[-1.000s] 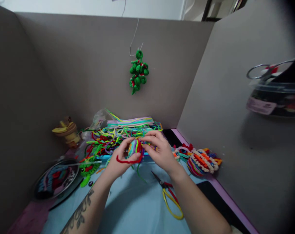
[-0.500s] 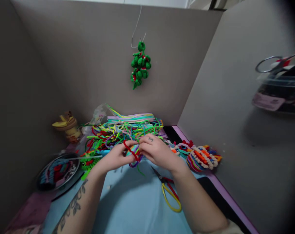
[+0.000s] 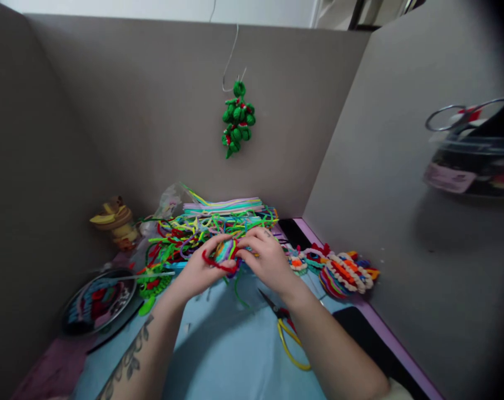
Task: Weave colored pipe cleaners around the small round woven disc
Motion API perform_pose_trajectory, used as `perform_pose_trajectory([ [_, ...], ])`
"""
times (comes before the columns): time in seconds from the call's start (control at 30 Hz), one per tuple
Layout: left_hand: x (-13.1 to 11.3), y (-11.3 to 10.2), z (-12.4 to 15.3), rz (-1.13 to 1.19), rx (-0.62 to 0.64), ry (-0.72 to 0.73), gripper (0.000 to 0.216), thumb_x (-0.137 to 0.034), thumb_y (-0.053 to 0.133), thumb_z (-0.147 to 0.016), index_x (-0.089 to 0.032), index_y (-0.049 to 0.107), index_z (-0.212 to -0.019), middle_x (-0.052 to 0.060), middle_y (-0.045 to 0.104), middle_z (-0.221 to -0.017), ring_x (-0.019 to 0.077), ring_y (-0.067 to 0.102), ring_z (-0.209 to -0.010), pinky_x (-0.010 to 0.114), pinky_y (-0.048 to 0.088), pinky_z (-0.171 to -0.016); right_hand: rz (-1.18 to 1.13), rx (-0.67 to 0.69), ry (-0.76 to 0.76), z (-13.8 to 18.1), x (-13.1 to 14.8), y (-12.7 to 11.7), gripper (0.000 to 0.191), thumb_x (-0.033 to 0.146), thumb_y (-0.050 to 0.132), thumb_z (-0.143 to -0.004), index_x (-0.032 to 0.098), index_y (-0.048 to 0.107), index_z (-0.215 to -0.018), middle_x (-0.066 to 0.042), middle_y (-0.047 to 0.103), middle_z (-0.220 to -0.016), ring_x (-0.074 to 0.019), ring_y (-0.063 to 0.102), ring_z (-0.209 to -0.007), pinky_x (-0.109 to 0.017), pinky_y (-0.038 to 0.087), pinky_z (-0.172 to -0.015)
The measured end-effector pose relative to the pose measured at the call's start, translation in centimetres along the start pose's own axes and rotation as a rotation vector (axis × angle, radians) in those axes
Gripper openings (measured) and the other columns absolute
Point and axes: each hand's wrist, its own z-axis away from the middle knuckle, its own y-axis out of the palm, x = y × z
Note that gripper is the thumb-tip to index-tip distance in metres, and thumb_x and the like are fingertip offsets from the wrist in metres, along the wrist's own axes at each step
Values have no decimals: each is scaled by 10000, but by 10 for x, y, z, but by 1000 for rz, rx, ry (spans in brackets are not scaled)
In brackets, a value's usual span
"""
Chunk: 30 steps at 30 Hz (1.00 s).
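My left hand (image 3: 202,268) is closed around a small striped pipe-cleaner piece (image 3: 225,251) in rainbow colours. A loose red pipe cleaner (image 3: 212,262) curls out over its fingers. At the piece's right edge, my right hand (image 3: 265,256) pinches it; what exactly lies between those fingertips is hidden. Below the piece, a thin green strand (image 3: 237,291) hangs or lies near the cloth; I cannot tell which. Scissors (image 3: 291,344) with yellow and red handles lie on the blue cloth beside my right forearm, which partly covers them.
A tangled heap of pipe cleaners (image 3: 172,233) lies behind my hands, with straight bundles (image 3: 222,206) at the back. Finished striped pieces (image 3: 347,273) sit at right, a round tray (image 3: 100,300) at left. A green ornament (image 3: 238,119) hangs on the grey back panel (image 3: 152,111).
The striped piece shows more of its face between my hands. The red pipe cleaner has swung lower and left over my left hand. The camera view has tilted up slightly.
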Motion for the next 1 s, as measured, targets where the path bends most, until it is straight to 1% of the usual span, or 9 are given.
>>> perform_pose_trajectory([
  [0.13, 1, 5, 0, -140, -92, 104, 461, -303, 657, -783, -204, 539, -1218, 100, 583, -1267, 252, 538, -1193, 402, 416, -1026, -9, -117, 34, 0, 5, 1, 55, 168, 671, -795, 208, 709, -788, -66, 610, -904, -219, 553, -928, -375, 457, -849],
  [0.27, -4, 6, 2, -220, -140, 207, 448, -293, 649, -799, -212, 534, -1224, 112, 546, -1321, 266, 483, -1260, 438, 380, -1065, -98, -134, 102, -1, 10, -4, 81, 157, 682, -769, 228, 720, -777, -64, 626, -1009, -218, 567, -997, -400, 452, -904],
  [0.4, -13, 6, 4, -261, -119, 260, 440, -282, 640, -814, -232, 528, -1237, 116, 521, -1353, 268, 448, -1295, 460, 357, -1086, -252, -43, 212, -3, 10, -11, 56, 177, 672, -765, 223, 702, -772, -70, 600, -1147, -223, 552, -1120, -413, 429, -966],
  [0.5, -16, 7, 6, -272, -94, 282, 437, -281, 637, -820, -235, 528, -1241, 118, 509, -1369, 264, 442, -1306, 459, 356, -1089, -298, 57, 234, -5, 7, -15, 50, 185, 649, -769, 200, 663, -724, -87, 556, -1251, -248, 490, -1228, -447, 388, -1016],
  [0.57, -16, 8, 6, -269, -76, 285, 438, -281, 638, -821, -235, 526, -1242, 119, 505, -1373, 260, 437, -1311, 456, 358, -1088, -322, 117, 240, -5, 6, -15, 106, 168, 623, -774, 193, 626, -671, -81, 543, -1279, -254, 470, -1255, -457, 390, -1017],
  [0.67, -14, 10, 5, -252, -37, 276, 464, -277, 645, -812, -237, 514, -1256, 125, 493, -1383, 265, 436, -1310, 465, 351, -1090, -354, 153, 232, -5, 4, -12, 145, 110, 586, -765, 189, 593, -643, -67, 556, -1253, -240, 489, -1231, -444, 410, -1005],
  [0.8, -10, 9, 3, -256, -34, 244, 492, -271, 644, -798, -229, 501, -1267, 122, 526, -1336, 267, 461, -1278, 462, 359, -1079, -374, 119, 241, -4, 2, -8, 115, 91, 591, -760, 186, 631, -708, -66, 561, -1244, -224, 488, -1230, -420, 396, -1029],
  [0.93, -3, 5, -1, -278, -154, 187, 471, -286, 626, -797, -221, 516, -1250, 110, 553, -1287, 270, 490, -1234, 464, 375, -1056, -403, 113, 211, -4, 2, -11, 249, 98, 573, -796, 226, 664, -989, -87, 490, -1321, -210, 461, -1265, -413, 379, -1047],
  [1.0, 0, 5, -3, -285, -192, 173, 466, -294, 630, -789, -221, 527, -1237, 107, 560, -1273, 274, 497, -1222, 473, 378, -1048, -394, 124, 178, -4, 4, -13, 242, 142, 636, -782, 240, 666, -1000, -80, 517, -1250, -214, 494, -1215, -409, 393, -1030],
])
